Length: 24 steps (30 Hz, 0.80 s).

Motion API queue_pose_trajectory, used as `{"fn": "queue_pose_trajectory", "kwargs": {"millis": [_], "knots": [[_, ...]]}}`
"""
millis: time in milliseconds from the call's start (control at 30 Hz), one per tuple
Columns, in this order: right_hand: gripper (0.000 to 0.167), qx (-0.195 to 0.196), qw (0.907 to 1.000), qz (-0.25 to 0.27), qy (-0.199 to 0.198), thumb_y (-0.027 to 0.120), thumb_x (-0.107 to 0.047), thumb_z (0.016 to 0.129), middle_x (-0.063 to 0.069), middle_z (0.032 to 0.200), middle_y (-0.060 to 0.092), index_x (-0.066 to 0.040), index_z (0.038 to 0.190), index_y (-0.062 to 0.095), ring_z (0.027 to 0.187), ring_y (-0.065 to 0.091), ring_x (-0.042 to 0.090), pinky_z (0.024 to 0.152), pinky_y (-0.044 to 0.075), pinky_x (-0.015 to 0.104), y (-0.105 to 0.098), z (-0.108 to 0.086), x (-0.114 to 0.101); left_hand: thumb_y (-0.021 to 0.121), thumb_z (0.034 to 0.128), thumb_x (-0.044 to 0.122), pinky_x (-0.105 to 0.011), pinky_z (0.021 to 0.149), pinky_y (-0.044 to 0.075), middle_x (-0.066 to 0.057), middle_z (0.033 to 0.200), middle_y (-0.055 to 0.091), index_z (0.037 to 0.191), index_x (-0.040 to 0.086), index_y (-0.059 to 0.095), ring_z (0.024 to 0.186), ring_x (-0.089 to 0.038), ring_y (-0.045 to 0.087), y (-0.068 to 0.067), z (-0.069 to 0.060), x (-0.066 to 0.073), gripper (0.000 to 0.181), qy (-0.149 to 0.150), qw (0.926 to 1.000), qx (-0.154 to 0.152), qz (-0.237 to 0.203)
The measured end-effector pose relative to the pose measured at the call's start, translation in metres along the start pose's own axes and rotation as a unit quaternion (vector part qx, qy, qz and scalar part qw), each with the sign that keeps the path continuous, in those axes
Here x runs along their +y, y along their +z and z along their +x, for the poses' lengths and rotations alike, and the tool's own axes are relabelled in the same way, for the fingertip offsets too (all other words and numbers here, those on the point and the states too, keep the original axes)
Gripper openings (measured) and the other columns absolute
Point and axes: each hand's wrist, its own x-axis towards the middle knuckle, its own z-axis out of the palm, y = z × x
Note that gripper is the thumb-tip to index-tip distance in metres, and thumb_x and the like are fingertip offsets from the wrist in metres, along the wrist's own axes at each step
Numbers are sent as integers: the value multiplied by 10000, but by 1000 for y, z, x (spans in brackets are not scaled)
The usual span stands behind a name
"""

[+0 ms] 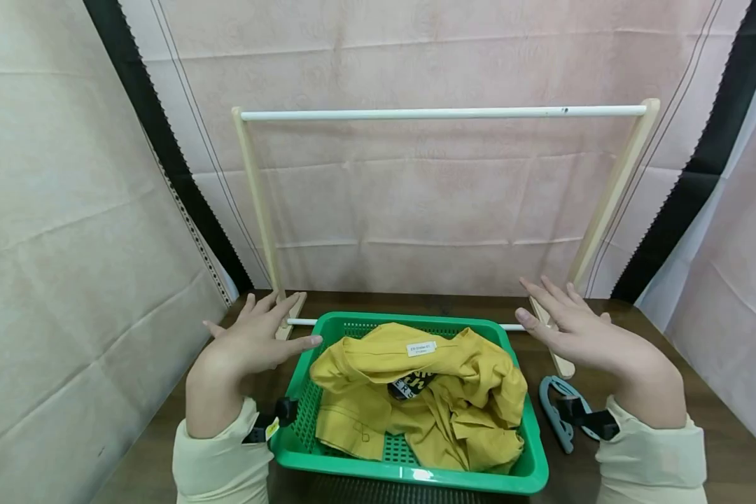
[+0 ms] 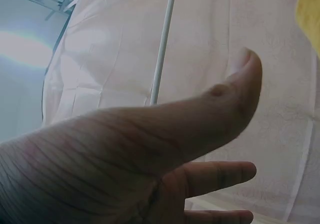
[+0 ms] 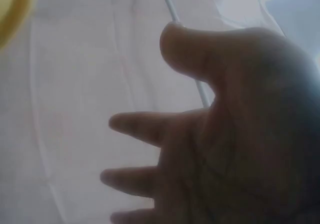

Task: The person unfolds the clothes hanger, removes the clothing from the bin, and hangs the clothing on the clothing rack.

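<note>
A yellow garment (image 1: 428,392) with a white label and a dark print lies crumpled in a green basket (image 1: 327,462). To the basket's left, the left hand (image 1: 248,343) is raised with fingers spread, holding nothing. The right hand (image 1: 589,336) is likewise spread and empty, to the basket's right. Both wrist views show the hands, left (image 2: 165,144) and right (image 3: 200,124), with extended fingers and nothing in them. A bit of yellow cloth (image 2: 310,13) shows at the corner of the left wrist view.
Behind the basket stands a rack with a white top bar (image 1: 441,113) and pale wooden side posts (image 1: 258,196). Blue-grey hangers (image 1: 561,413) lie on the dark table (image 1: 416,302) below the right hand. Pale fabric walls (image 1: 441,210) enclose the back and sides.
</note>
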Motion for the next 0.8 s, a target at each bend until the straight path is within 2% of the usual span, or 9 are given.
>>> {"fn": "queue_pose_trajectory", "kwargs": {"millis": [100,167,233,300,367,433,667,733,800], "knots": [[704,-75,9998,44,-204,410,-479,1074,293,1634,51,-115,1621,159,1443,-29,591,960,27,867,-2,0,4,561,881,741,-876,862,-164,-198,1659,105,1616,247,230,1485,-506,-47,0,1,-1,946,163,9998,-21,-147],[689,-189,9996,16,-209,399,-471,1079,314,1606,170,-84,1611,192,1432,159,580,1018,188,798,-2,-1,8,570,890,722,-877,908,-112,-191,1658,125,1617,240,225,1493,-491,-20,0,3,-4,939,358,9987,-85,-347],[676,-308,9993,-65,-212,396,-465,1082,331,1561,279,-57,1596,236,1362,350,559,991,363,700,-3,-2,11,577,903,698,-840,1010,10,-186,1650,170,1619,233,218,1498,-474,72,1,4,-11,925,586,9963,-168,-601],[663,-443,9988,-131,-133,400,-476,1078,325,1496,400,-53,1578,293,1266,494,522,912,467,636,-2,-3,16,574,914,686,-765,1070,176,-177,1624,258,1617,245,220,1475,-449,219,2,5,-20,902,694,9936,-264,-849],[641,-561,9982,-183,-66,414,-465,1078,324,1451,459,-26,1542,364,1225,538,505,892,492,608,-1,-3,22,562,931,669,-674,1061,328,-165,1587,344,1614,242,230,1419,-416,361,3,7,-31,871,717,9911,-352,-1062],[607,-637,9977,-196,-96,438,-428,1079,321,1399,513,28,1480,444,1214,550,496,908,494,599,0,-2,29,559,959,625,-619,1032,398,-173,1526,434,1606,211,258,1353,-395,458,3,9,-42,825,706,9885,-414,-1273],[506,-944,9949,-350,16,519,-313,1062,285,1244,627,124,1308,580,1146,592,475,889,511,579,4,5,65,558,1017,486,-573,1018,437,-175,1417,548,1553,125,377,1290,-362,531,4,20,-66,671,791,9822,-516,-1626],[456,-1006,9944,-308,38,549,-289,1047,238,1182,664,112,1250,627,1095,624,426,863,528,547,4,8,76,557,1019,482,-566,1015,444,-167,1420,547,1544,123,398,1291,-356,529,5,23,-68,655,872,9810,-536,-1649],[369,-1117,9936,-125,121,575,-269,1032,163,1052,689,62,1148,690,945,648,331,775,542,477,6,12,84,559,1023,464,-569,1023,437,-157,1428,542,1534,127,421,1302,-356,518,8,27,-70,628,928,9802,-560,-1660]]}}
